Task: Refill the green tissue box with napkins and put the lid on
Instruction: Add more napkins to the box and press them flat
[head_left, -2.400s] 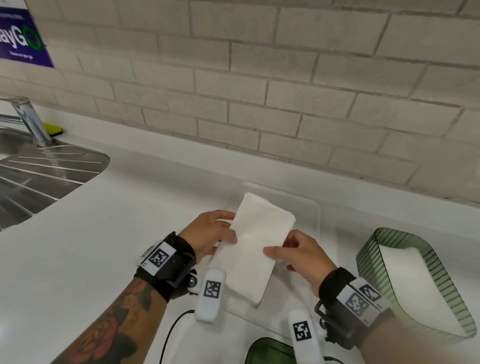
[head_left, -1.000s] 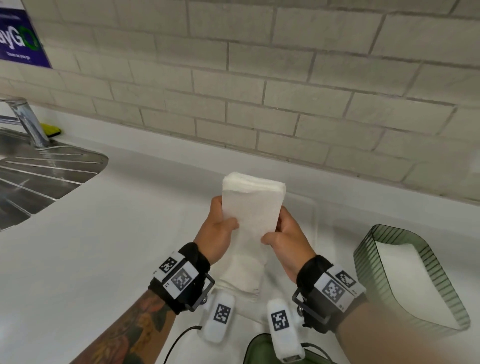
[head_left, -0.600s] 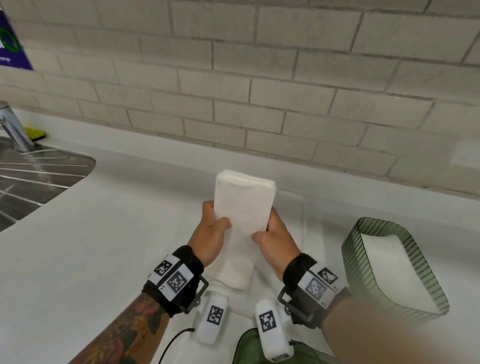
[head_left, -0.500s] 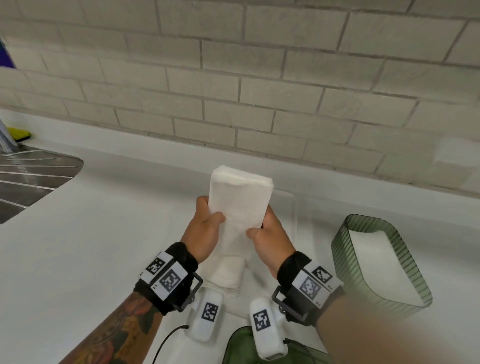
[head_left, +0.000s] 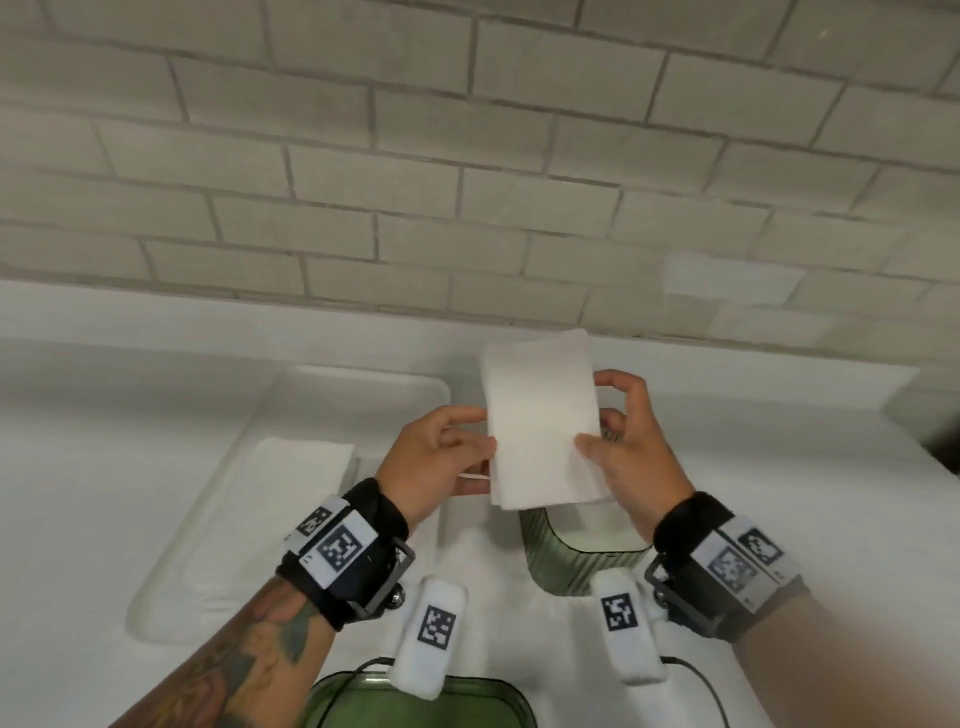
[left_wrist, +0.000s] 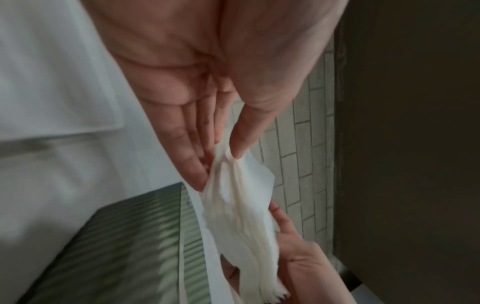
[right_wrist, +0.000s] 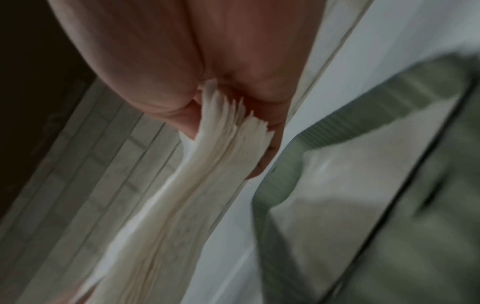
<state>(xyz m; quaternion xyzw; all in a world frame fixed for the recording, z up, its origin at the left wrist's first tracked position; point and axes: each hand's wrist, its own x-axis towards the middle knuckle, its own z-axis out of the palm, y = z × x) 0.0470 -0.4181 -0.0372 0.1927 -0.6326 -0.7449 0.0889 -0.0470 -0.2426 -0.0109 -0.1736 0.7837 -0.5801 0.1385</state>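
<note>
1. The grip is shared: a stack of napkins (head_left: 540, 421) is pinched at its left edge by the left hand (head_left: 436, 457), thumb on the near face and fingers behind, and at its right edge by the right hand (head_left: 628, 447) in the same way.
2. The stack is held upright in the air, its long axis running away from the person, with the faces turned toward the camera.
3. The green tissue box (head_left: 566, 561) is seen directly under the stack's lower edge, partly hidden by the napkins and the right wrist; its ribbed wall and a pale inside are shown.
4. The box is judged to lie closer to the right hand, so a short drop straight down is all that seems needed, with the stack tipped flat to match the opening.
5. A clear tray (head_left: 291, 519) with a few more napkins is left on the white surface (head_left: 104, 467), beside the left hand.
6. A second green piece (head_left: 415, 701), likely the lid, is at the near edge.
</note>
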